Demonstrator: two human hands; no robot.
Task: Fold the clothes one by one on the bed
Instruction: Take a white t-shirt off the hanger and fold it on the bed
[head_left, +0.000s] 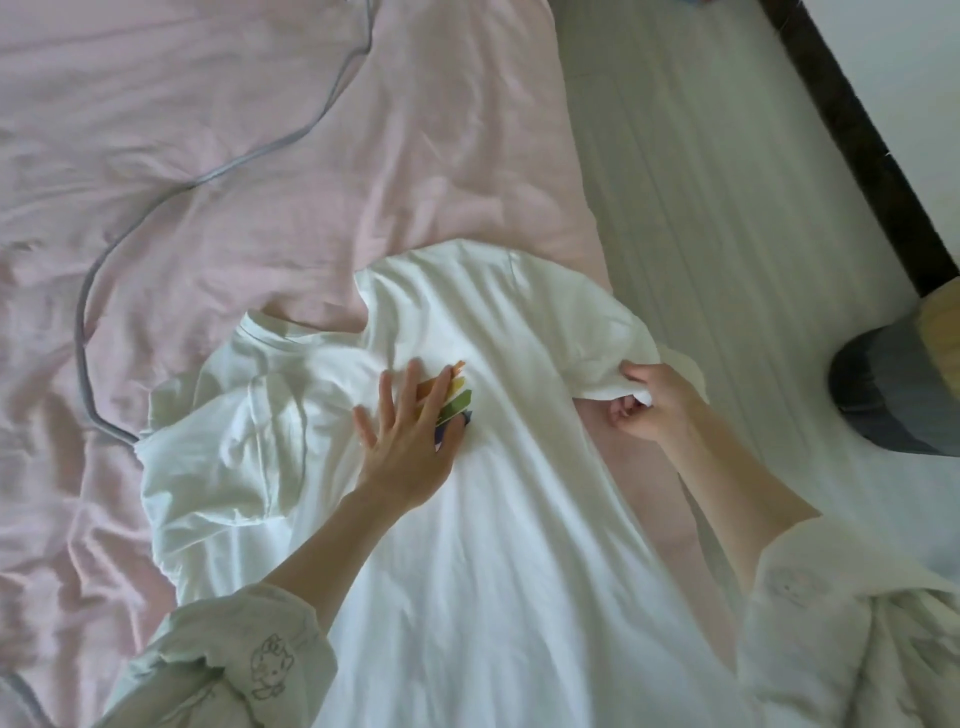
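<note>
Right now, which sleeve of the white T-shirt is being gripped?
The sleeve toward the floor side, pinched by the right hand; the other sleeve lies untouched.

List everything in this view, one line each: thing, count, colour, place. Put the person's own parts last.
T-shirt: one, white, spread face up on the bed, collar to the upper left.
Print: one, orange, yellow, green and dark stripes, on the T-shirt's chest, partly under the left hand.
Bed cover: one, pink, wrinkled, under the T-shirt, filling the left and top.
Piping: one grey line, curving across the bed cover at left.
Floor: pale, right of the bed.
Dark strip: one, black, along the floor at upper right.
Slipper: one, grey, on the floor at right edge.
Sleeves: two, pale, at the bottom corners.
Left hand: flat, pressing the T-shirt's chest.
Right hand: gripping the T-shirt's right-side sleeve.
</note>
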